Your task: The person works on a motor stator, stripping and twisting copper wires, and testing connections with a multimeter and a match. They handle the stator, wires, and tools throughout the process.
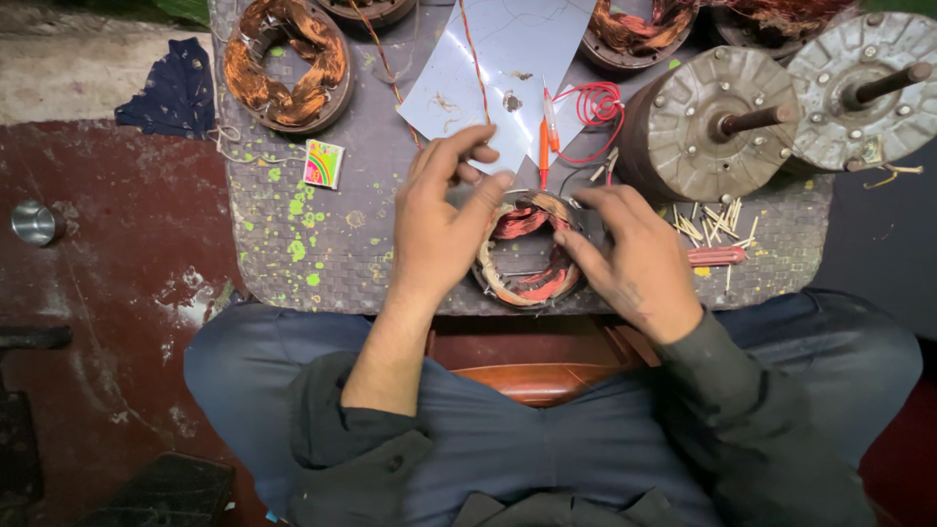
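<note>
A round motor stator wound with copper wire lies at the near edge of a woven grey mat. My left hand rests on its left rim, thumb and fingers curled over the windings. My right hand presses on its right rim, fingers pointing left into the coil. Both hands grip the stator between them. Its middle is partly hidden by my fingers.
Two metal motor housings with shafts stand at the right. Another copper-wound stator sits at the top left. White paper sheets, an orange-handled tool, red wire, small sticks and a colourful small box lie about.
</note>
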